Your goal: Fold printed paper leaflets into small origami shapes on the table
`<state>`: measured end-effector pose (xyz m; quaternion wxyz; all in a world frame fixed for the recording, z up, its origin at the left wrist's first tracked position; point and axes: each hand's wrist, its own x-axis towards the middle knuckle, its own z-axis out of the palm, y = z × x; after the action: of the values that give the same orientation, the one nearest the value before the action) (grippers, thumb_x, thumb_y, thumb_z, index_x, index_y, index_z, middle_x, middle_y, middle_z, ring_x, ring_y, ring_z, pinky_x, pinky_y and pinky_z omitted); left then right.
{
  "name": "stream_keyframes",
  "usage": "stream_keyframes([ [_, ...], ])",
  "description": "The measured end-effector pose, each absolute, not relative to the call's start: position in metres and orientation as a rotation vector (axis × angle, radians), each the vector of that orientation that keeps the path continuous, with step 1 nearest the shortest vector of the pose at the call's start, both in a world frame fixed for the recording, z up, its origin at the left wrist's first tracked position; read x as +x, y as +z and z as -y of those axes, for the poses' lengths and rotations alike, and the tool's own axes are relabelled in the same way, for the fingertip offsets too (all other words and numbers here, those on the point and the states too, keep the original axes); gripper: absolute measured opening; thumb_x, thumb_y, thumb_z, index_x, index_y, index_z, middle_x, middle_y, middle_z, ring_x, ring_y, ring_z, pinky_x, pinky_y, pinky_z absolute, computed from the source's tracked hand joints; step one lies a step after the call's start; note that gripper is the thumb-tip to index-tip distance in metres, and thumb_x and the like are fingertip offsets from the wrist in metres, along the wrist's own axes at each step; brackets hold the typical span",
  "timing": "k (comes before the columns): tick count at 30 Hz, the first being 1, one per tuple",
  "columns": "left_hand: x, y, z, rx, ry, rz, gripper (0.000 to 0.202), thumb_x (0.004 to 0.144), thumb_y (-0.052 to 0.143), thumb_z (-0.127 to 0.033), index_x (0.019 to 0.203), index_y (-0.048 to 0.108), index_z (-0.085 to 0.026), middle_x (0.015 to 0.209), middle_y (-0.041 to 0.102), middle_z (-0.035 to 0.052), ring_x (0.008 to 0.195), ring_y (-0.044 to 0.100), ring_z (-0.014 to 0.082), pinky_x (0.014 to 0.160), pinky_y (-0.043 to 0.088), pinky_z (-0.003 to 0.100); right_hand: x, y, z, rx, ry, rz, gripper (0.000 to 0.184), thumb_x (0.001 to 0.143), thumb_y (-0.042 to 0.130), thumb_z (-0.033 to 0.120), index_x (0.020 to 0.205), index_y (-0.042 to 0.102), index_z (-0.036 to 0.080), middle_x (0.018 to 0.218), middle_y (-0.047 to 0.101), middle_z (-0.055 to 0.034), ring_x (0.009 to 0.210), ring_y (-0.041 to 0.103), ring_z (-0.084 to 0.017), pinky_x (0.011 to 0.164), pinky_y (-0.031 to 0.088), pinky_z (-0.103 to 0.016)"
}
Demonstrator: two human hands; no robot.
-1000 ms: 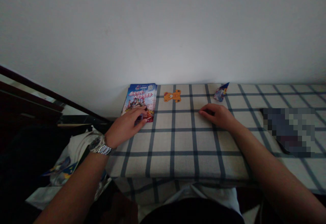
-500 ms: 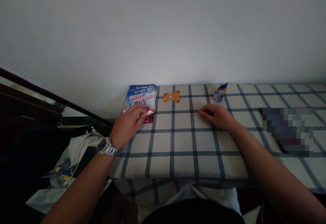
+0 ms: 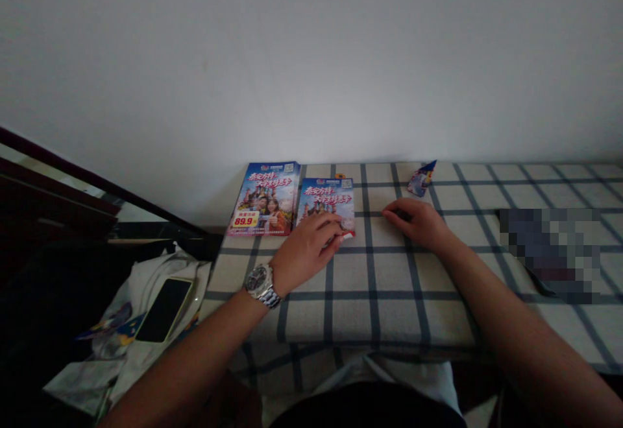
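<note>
My left hand (image 3: 306, 246), with a steel watch on its wrist, pinches the lower right corner of a colourful printed flyer (image 3: 327, 198). The corner is bent up and shows white. Left of it lies a stack of matching flyers (image 3: 265, 198), the top one printed with "89.9". Behind the held flyer, only a small orange bit of the bear cutout (image 3: 340, 176) peeks out. My right hand (image 3: 411, 219) rests on the checked cloth, fingers curled together and nothing visible in them. Beyond it stands a small folded piece of printed paper (image 3: 422, 179).
A checked cloth (image 3: 350, 311) covers the table, which meets a white wall (image 3: 311, 65) at the back. At right lies a dark, pixelated flat object (image 3: 545, 253). Lower left, a phone (image 3: 164, 309) lies on a white bag (image 3: 131, 298). A dark rail (image 3: 97, 178) slants at left.
My left hand has drawn one flyer off the stack and carried it right, over the bear cutout. The stack's top flyer now shows fully. My right hand has barely moved.
</note>
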<state>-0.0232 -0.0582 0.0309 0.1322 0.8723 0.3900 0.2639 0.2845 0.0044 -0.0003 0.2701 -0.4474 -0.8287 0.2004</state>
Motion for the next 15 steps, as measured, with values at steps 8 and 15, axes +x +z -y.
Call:
stream_keyframes([
  [8, 0.008, 0.019, 0.062, 2.629, 0.604, -1.021, 0.014, 0.102, 0.06, -0.027, 0.11, 0.069, -0.021, 0.133, 0.064, 0.0092, 0.13, 0.058, 0.0288, 0.115, 0.049, 0.055, 0.28, -0.001, -0.002, -1.182, 0.477, 2.144, 0.019, 0.101, 0.06, 0.036, 0.1, 0.073, 0.022, 0.088, 0.073, -0.0057, 0.074, 0.065, -0.02, 0.067, 0.049, -0.034],
  [15, 0.02, 0.023, 0.067, 2.67, 0.47, -1.062, 0.031, 0.1, 0.064, -0.042, 0.122, 0.069, -0.021, 0.146, 0.058, 0.0116, 0.138, 0.053, 0.0332, 0.119, 0.044, 0.056, 0.277, 0.003, -0.001, -1.111, 0.377, 2.204, 0.019, 0.101, 0.061, 0.033, 0.108, 0.074, 0.021, 0.099, 0.073, -0.0098, 0.094, 0.069, -0.027, 0.085, 0.055, -0.043],
])
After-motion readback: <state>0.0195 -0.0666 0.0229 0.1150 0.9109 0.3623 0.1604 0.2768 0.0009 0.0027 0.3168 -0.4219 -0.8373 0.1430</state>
